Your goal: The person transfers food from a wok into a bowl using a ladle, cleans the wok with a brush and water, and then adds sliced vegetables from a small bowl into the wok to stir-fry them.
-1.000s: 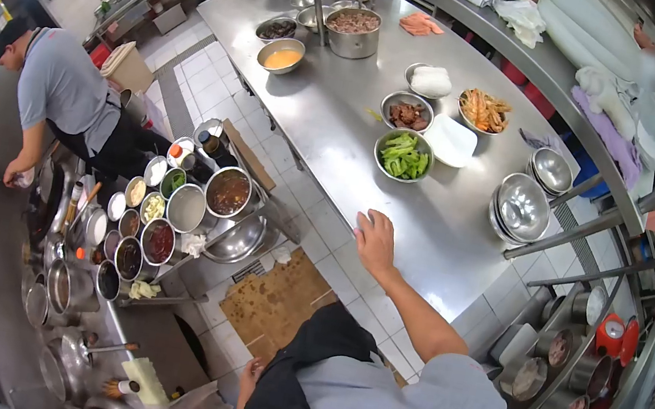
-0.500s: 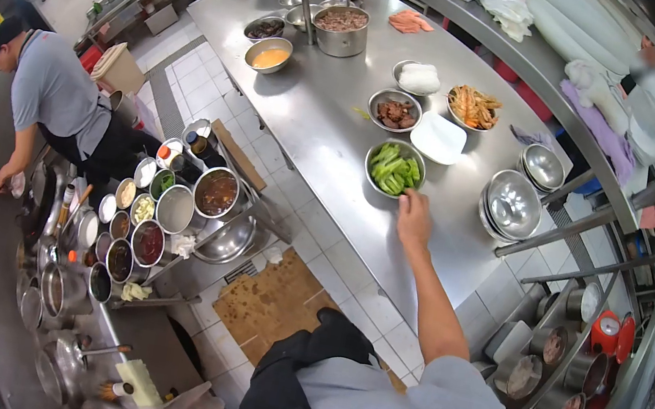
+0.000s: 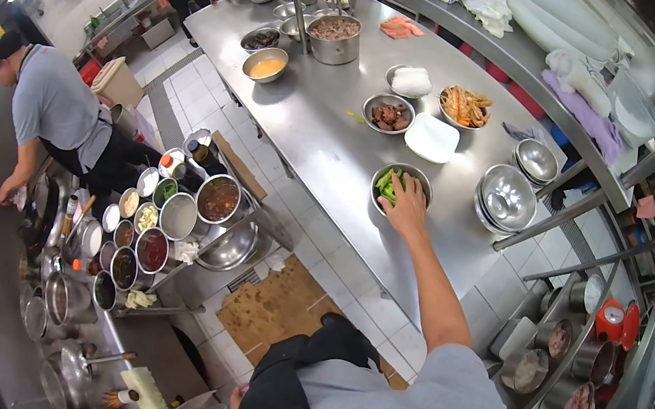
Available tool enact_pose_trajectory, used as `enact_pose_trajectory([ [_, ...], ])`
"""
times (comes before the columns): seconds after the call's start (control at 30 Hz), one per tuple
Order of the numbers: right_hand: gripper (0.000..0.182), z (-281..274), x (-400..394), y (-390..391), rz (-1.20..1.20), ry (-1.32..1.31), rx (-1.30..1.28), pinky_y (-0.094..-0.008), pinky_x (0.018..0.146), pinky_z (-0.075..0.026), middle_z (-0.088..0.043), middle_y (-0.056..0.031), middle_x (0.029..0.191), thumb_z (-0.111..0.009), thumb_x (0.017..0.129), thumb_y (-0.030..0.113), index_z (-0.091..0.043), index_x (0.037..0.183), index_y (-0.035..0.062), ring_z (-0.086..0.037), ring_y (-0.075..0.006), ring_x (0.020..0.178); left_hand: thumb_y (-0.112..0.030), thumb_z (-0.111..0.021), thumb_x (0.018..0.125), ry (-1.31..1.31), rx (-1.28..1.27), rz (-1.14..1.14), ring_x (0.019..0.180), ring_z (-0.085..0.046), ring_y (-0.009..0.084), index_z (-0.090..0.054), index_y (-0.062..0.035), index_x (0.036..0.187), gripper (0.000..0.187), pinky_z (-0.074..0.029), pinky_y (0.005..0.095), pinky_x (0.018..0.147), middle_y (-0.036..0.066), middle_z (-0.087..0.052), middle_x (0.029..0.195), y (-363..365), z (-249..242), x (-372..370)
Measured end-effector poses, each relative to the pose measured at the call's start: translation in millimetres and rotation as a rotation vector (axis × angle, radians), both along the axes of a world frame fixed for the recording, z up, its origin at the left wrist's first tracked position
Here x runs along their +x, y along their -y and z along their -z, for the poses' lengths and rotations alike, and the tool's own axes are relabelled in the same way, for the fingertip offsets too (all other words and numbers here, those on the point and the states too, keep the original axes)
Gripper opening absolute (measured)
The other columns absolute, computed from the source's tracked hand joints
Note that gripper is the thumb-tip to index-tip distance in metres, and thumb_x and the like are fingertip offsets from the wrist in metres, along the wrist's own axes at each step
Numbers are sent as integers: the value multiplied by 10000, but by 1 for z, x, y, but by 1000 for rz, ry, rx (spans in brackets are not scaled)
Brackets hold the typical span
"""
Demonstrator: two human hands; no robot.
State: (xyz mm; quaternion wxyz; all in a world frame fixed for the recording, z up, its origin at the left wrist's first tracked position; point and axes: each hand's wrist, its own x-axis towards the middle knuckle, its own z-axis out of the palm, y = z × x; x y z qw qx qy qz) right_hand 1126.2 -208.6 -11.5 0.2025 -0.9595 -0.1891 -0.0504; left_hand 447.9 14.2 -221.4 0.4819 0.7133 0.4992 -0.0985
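Observation:
My right hand (image 3: 406,206) reaches over the near rim of a metal bowl (image 3: 374,197). Its fingers are spread and rest on the cut green vegetables (image 3: 386,186) inside, partly hiding them. Just beyond that bowl is a white square plate (image 3: 431,139), and next to the plate stands a bowl of brown cooked meat (image 3: 388,115). Only a sliver of my left hand (image 3: 236,400) shows, low beside the dark apron; its fingers cannot be made out.
Farther along the steel table (image 3: 327,153) are fried shrimp-like pieces (image 3: 465,106), a pot of meat (image 3: 334,38) and a bowl of orange liquid (image 3: 266,67). Stacked bowls (image 3: 507,199) stand right. Left, a co-worker (image 3: 61,98) stands near sauce containers (image 3: 151,249).
The bowl of greens has come nearer to me, away from the white plate. My right hand has moved from its rim onto the greens. A sliver of my left hand has appeared.

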Motion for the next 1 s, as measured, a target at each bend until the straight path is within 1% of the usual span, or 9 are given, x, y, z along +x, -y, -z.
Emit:
enact_pose_trajectory([
  [0.2,569,2,10,17,53,269,174,-445,1036,-372,-427,-172,1406,-670,833,212,-480,1362,121,-385,-387,1291,-199,-580,907,-31,-8,-14,769,-615,173,-595,-16,1171,322,-499,320,682,94,-666,896,4,0,1],
  [0.3,530,7,13,33,336,224,230,-454,994,-400,-515,-202,1301,-614,878,199,-452,1374,107,-474,-370,1213,-200,-578,907,-43,-17,-22,762,-613,172,-595,-15,1171,323,-499,321,675,92,-665,890,8,-1,0],
  [0.4,493,41,18,37,354,-187,478,-473,912,-455,-588,-233,1164,-538,930,193,-406,1400,123,-582,-374,1046,-202,-576,907,-42,-21,-32,755,-611,170,-596,-14,1170,323,-499,322,669,91,-664,884,15,-4,-1],
  [0.5,482,15,-7,13,308,-463,481,-370,459,-531,-641,-203,1109,-461,952,124,-383,1417,221,-666,-280,627,-203,-574,907,-24,-15,-45,748,-609,169,-596,-14,1169,324,-498,322,663,89,-663,878,24,-2,-8],
  [0.6,489,-1,-46,-39,78,-509,542,-416,628,-556,-626,-210,1151,-458,942,103,-384,1415,200,-676,-336,788,-205,-572,907,41,36,-87,741,-607,168,-596,-13,1169,325,-498,323,656,88,-662,872,28,-27,-7],
  [0.67,491,25,-74,-80,-243,-403,471,-450,953,-428,-574,-222,1244,-454,924,59,-393,1406,130,-559,-404,1124,-224,-573,917,157,14,-250,708,-578,155,-592,-1,1170,337,-485,320,623,59,-639,839,43,-56,2],
  [0.8,451,41,-190,-170,-798,-499,497,-426,951,-444,-570,-223,1261,-469,933,73,-437,1383,83,-557,-389,1148,-305,-562,954,514,-222,-600,982,-596,150,-514,-112,1318,414,-523,302,781,52,-617,1083,17,-155,79],
  [0.87,440,47,-258,-206,-1037,-612,437,-407,976,-436,-552,-211,1294,-475,931,60,-446,1370,49,-546,-362,1181,-291,-544,969,623,-205,-718,928,-615,165,-531,-72,1263,367,-548,321,755,83,-626,1059,9,-209,89],
  [1.0,447,30,-398,-248,-1410,-801,298,-388,977,-441,-553,-193,1305,-482,934,79,-447,1380,89,-552,-331,1193,-319,-535,967,643,-218,-971,866,-613,141,-545,-79,1145,299,-533,304,735,71,-623,1003,10,-212,23],
])
